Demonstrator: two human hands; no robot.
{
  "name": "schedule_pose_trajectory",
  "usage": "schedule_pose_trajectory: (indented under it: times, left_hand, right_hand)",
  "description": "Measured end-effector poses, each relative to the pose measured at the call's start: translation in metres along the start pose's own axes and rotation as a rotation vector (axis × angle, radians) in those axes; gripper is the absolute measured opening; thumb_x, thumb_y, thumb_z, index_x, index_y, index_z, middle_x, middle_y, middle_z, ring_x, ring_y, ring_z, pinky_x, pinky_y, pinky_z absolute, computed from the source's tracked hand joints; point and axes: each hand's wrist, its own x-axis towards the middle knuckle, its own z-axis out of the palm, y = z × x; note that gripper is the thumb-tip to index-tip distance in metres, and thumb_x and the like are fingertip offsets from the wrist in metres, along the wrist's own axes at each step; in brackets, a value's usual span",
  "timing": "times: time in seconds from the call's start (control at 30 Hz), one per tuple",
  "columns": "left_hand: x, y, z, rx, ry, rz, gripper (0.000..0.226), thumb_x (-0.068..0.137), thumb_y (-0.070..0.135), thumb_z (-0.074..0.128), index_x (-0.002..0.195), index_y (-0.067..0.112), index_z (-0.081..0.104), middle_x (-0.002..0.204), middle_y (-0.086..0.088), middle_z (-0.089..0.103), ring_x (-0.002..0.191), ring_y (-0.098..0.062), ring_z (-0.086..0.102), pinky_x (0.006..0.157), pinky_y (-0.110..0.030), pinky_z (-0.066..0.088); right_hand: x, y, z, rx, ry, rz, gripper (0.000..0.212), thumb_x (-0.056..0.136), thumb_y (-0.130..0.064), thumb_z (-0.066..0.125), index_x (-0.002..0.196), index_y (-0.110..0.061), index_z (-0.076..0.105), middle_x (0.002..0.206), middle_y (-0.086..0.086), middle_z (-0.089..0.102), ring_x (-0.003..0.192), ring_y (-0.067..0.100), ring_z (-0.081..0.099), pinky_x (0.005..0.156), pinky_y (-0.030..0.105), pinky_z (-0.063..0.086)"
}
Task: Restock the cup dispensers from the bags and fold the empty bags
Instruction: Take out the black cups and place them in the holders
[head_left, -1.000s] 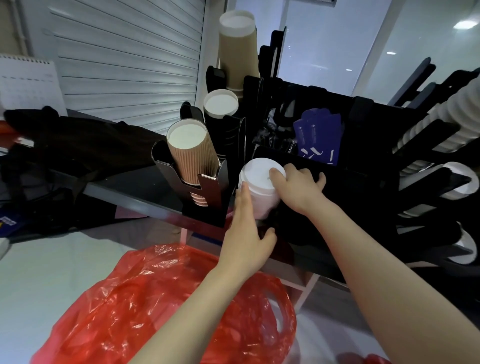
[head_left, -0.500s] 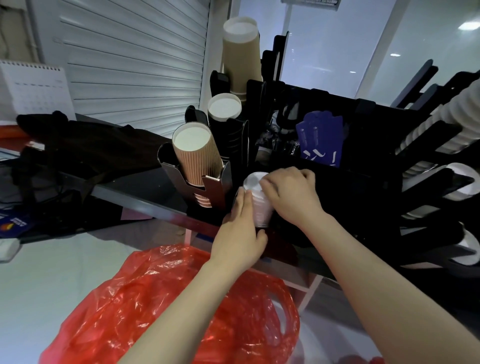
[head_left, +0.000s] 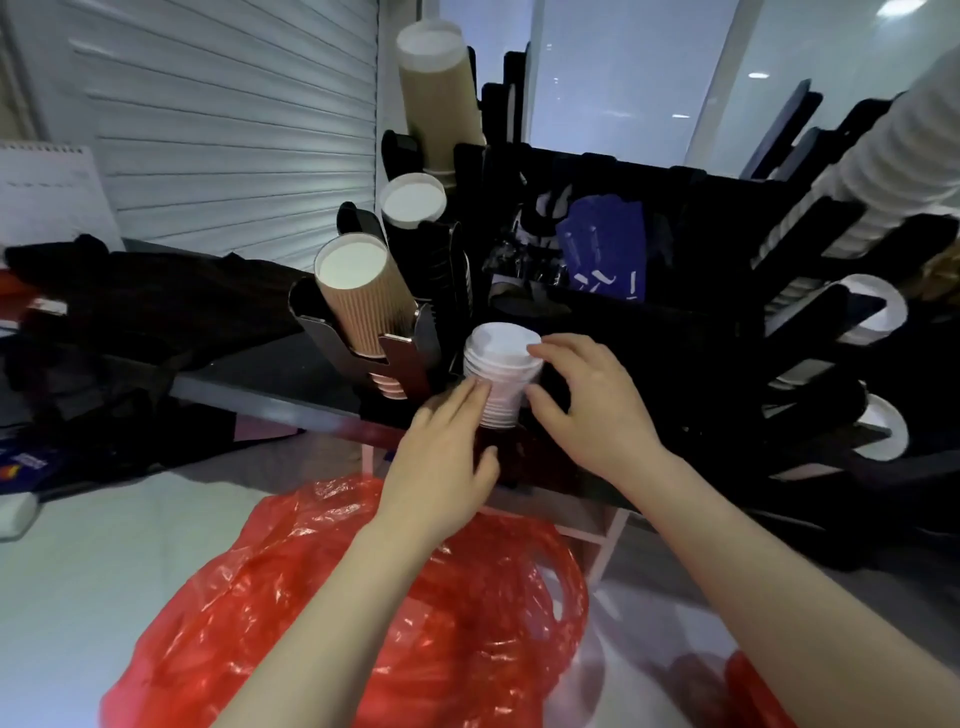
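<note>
Since half a second ago my right hand (head_left: 587, 405) slid off the top of the white cup stack (head_left: 498, 379) to its side. I see the red bag (head_left: 415, 623) crumpled below my arms, and the black dispenser rack (head_left: 701, 249) behind it. The right hand curls round the stack at the rack's front; the left hand (head_left: 447, 457) presses straight fingers on its left side.

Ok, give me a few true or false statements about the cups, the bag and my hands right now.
Both the left hand and right hand touch the white cups. True.
The red bag is neatly folded. False: it lies crumpled below the arms.
The brown cups sit in a holder left of the white cups. True.
The blue packets are in the right hand. False: they stand in the black rack behind.
</note>
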Motion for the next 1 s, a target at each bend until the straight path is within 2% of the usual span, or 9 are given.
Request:
schedule_pose_trajectory:
  times: [0.13, 0.23, 0.3, 0.4, 0.5, 0.6, 0.77, 0.9, 1.0]
  left_hand:
    - [-0.027, 0.012, 0.004, 0.12, -0.077, 0.129, 0.072, 0.087, 0.026, 0.057, 0.15, 0.02, 0.021, 0.158, 0.001, 0.017, 0.146, -0.021, 0.012, 0.118, -0.04, 0.013]
    - [-0.053, 0.023, 0.018, 0.096, -0.143, 0.153, 0.072, 0.09, 0.029, 0.054, 0.151, 0.027, 0.016, 0.156, 0.012, 0.004, 0.144, -0.008, -0.003, 0.114, -0.031, -0.003]
    - [-0.069, 0.034, 0.031, 0.044, -0.198, 0.162, 0.071, 0.091, 0.028, 0.054, 0.15, 0.028, 0.016, 0.152, 0.016, 0.0, 0.141, -0.005, -0.007, 0.114, -0.027, -0.006]
    - [-0.089, 0.056, 0.057, -0.036, -0.278, 0.161, 0.069, 0.09, 0.023, 0.056, 0.148, 0.029, 0.019, 0.149, 0.017, 0.002, 0.14, -0.004, -0.005, 0.115, -0.025, -0.004]
    - [-0.106, 0.085, 0.089, -0.13, -0.334, 0.133, 0.063, 0.089, 0.017, 0.056, 0.146, 0.025, 0.029, 0.149, 0.015, 0.013, 0.141, -0.004, 0.005, 0.116, -0.023, 0.0]
    - [-0.118, 0.119, 0.12, -0.235, -0.368, 0.082, 0.06, 0.091, 0.016, 0.054, 0.144, 0.03, 0.031, 0.146, 0.022, 0.017, 0.138, 0.006, 0.009, 0.112, -0.01, 0.002]
    - [-0.131, 0.182, 0.164, -0.393, -0.412, 0.004, 0.053, 0.091, 0.015, 0.055, 0.134, 0.041, 0.039, 0.141, 0.03, 0.027, 0.138, 0.007, 0.021, 0.109, -0.006, 0.01]
    - [-0.143, 0.222, 0.194, -0.498, -0.468, -0.039, 0.048, 0.085, 0.043, 0.056, 0.126, 0.059, 0.038, 0.145, 0.033, 0.024, 0.136, 0.014, 0.016, 0.105, -0.001, 0.011]
    - [-0.151, 0.235, 0.215, -0.502, -0.612, -0.112, 0.07, 0.071, 0.06, 0.067, 0.127, 0.064, 0.024, 0.147, 0.033, 0.004, 0.137, 0.015, 0.001, 0.105, -0.004, 0.008]
  right_hand:
    - [-0.078, 0.013, -0.021, 0.088, -0.079, 0.0, 0.032, 0.085, -0.022, 0.066, 0.116, -0.017, 0.067, 0.125, -0.002, 0.059, 0.118, 0.011, 0.047, 0.103, 0.03, 0.036]
    - [-0.148, 0.036, -0.035, 0.128, -0.103, 0.141, 0.025, 0.082, -0.009, 0.071, 0.107, -0.015, 0.072, 0.115, -0.004, 0.062, 0.111, 0.011, 0.053, 0.096, 0.031, 0.04]
    - [-0.192, 0.053, -0.044, 0.126, -0.109, 0.278, 0.025, 0.08, -0.003, 0.072, 0.102, -0.014, 0.073, 0.109, -0.007, 0.062, 0.106, 0.014, 0.055, 0.09, 0.034, 0.045]
    - [-0.251, 0.075, -0.064, 0.075, -0.123, 0.385, 0.027, 0.078, -0.001, 0.073, 0.097, -0.02, 0.074, 0.105, -0.01, 0.064, 0.103, 0.012, 0.057, 0.089, 0.03, 0.042]
    - [-0.299, 0.1, -0.089, 0.015, -0.05, 0.482, 0.029, 0.077, 0.0, 0.072, 0.094, -0.024, 0.073, 0.103, -0.014, 0.066, 0.102, 0.004, 0.055, 0.09, 0.022, 0.04]
    - [-0.337, 0.128, -0.114, -0.06, 0.085, 0.575, 0.028, 0.079, 0.003, 0.068, 0.089, -0.022, 0.072, 0.095, -0.011, 0.065, 0.093, 0.003, 0.054, 0.085, 0.011, 0.035]
    - [-0.387, 0.173, -0.136, -0.13, 0.065, 0.62, 0.048, 0.06, 0.021, 0.075, 0.093, -0.013, 0.072, 0.092, -0.008, 0.062, 0.092, 0.01, 0.052, 0.082, 0.014, 0.033]
    - [-0.408, 0.196, -0.138, -0.05, -0.016, 0.613, 0.049, 0.058, 0.016, 0.08, 0.095, -0.014, 0.072, 0.093, -0.009, 0.063, 0.091, 0.009, 0.055, 0.083, 0.014, 0.035]
    - [-0.413, 0.21, -0.13, 0.007, -0.13, 0.588, 0.041, 0.063, 0.005, 0.081, 0.096, -0.017, 0.072, 0.096, -0.005, 0.068, 0.091, 0.018, 0.064, 0.084, 0.018, 0.04]
